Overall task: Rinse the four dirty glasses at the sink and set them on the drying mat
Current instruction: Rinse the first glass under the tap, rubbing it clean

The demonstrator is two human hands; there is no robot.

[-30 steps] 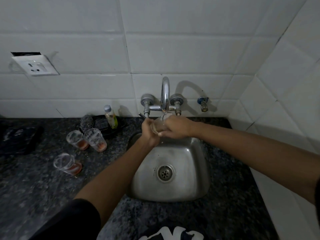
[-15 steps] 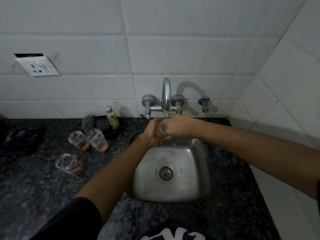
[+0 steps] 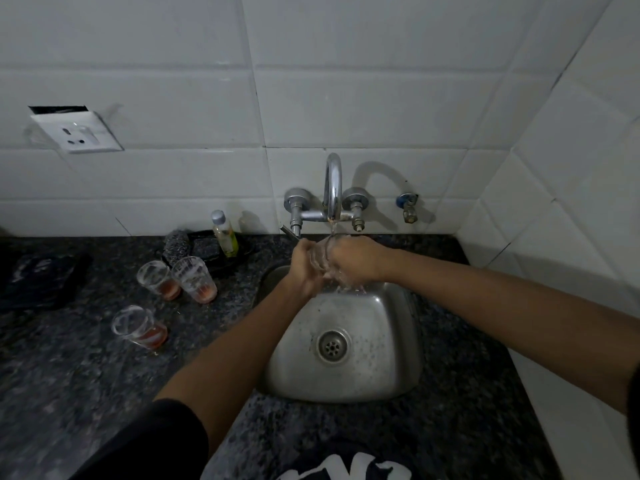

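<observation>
Under the running tap [image 3: 333, 188], both my hands hold a clear glass [image 3: 320, 256] over the steel sink [image 3: 346, 344]. My left hand [image 3: 304, 268] curls around its left side and my right hand [image 3: 353, 259] grips its right side. Water spills down from the glass into the basin. Three dirty glasses with reddish dregs stand on the dark counter to the left: two side by side [image 3: 157, 280] [image 3: 194, 278] and one nearer me [image 3: 136, 327]. A dark mat [image 3: 38, 278] lies at the far left of the counter.
A small bottle [image 3: 224, 233], a scrubber [image 3: 176, 245] and a black tray [image 3: 211, 249] sit against the wall left of the tap. A wall socket [image 3: 78, 131] is at upper left. A tiled side wall closes in the right.
The glass has turned upright under the spout, and water now overflows from it into the sink. My hands stay in nearly the same place.
</observation>
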